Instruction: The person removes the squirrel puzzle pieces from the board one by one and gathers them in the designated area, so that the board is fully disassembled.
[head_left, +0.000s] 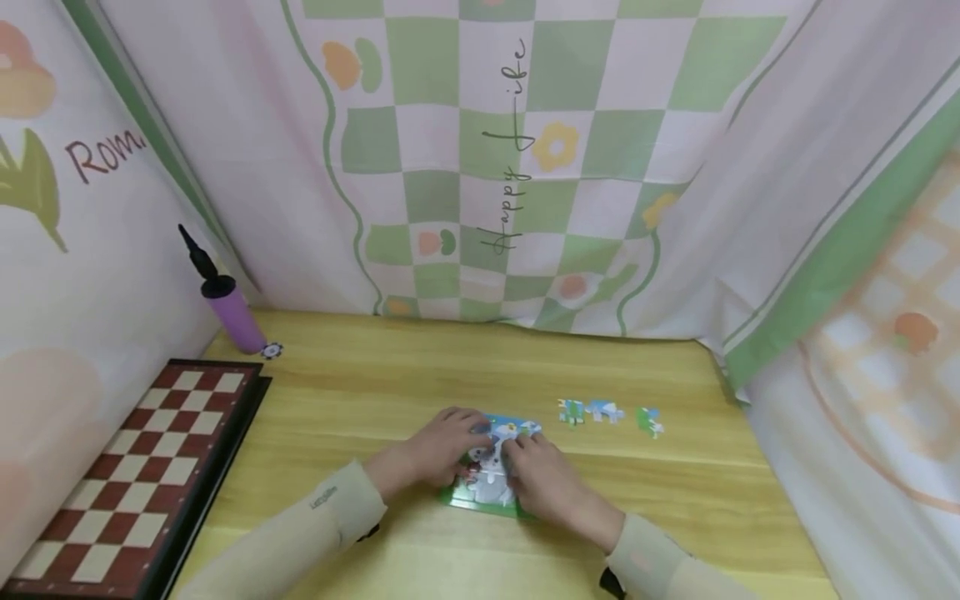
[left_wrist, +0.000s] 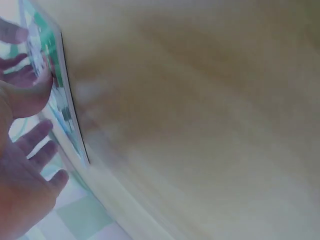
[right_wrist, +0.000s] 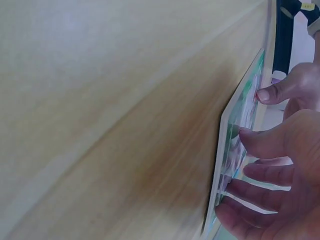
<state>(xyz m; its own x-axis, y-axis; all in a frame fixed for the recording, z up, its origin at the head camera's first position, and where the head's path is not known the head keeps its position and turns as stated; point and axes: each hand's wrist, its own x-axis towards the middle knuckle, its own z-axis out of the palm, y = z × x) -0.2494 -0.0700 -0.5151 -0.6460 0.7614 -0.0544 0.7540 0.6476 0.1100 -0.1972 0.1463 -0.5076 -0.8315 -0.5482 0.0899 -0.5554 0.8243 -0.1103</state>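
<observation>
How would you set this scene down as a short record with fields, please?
Puzzle: flat on the table, partly hidden by hands
Left hand: touching the puzzle's left side
Right hand: touching the puzzle's right side
Loose pieces: three, right of the puzzle, farther back
Table's left side: checkered board, purple cylinder with black nozzle, small round disc
Backdrop: checked curtain reading "Happy Life"

The puzzle (head_left: 491, 490) looks like glossy card, the tabletop (head_left: 360, 358) smooth grained wood, the curtain (head_left: 423, 58) matt cloth.
</observation>
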